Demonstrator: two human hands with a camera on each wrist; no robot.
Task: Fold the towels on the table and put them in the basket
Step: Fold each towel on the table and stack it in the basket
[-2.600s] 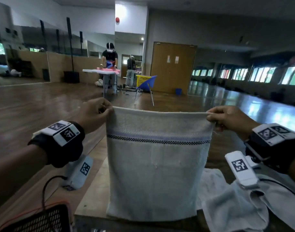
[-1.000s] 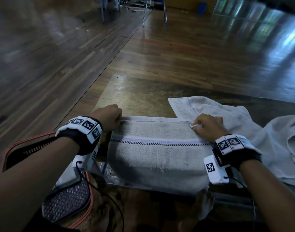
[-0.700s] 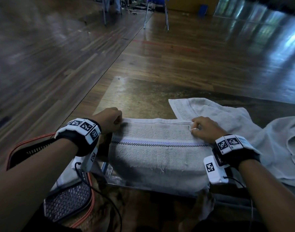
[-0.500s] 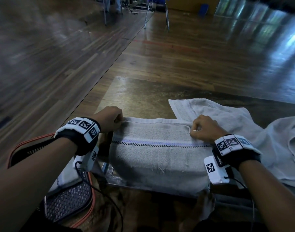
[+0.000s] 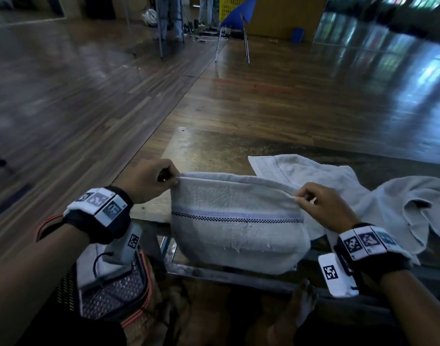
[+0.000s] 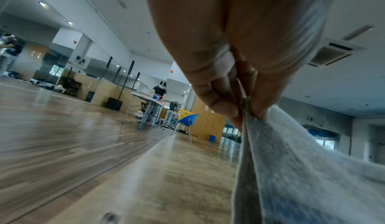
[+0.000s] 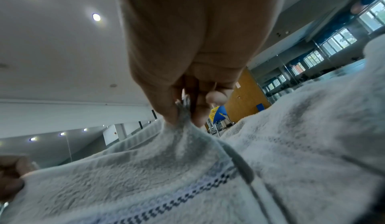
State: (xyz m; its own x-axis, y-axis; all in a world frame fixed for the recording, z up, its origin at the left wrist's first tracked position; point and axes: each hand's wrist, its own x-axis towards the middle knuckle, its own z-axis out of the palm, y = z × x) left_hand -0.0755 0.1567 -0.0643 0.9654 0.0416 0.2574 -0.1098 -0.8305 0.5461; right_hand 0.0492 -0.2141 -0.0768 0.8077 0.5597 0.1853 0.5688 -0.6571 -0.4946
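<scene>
Now striped towel (image 5: 236, 236) stretched between hands, left hand (image 5: 146, 179) and right hand (image 5: 323, 208) pinching corners

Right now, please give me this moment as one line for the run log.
left hand: pinches towel corner | right hand: pinches other corner | towel: folded, top edge lifted | basket: lower left, beside table

Blue chair (image 5: 236, 18) on glossy wooden floor (image 5: 288, 96) — yellow crate (image 5: 230, 3) just behind it
</scene>
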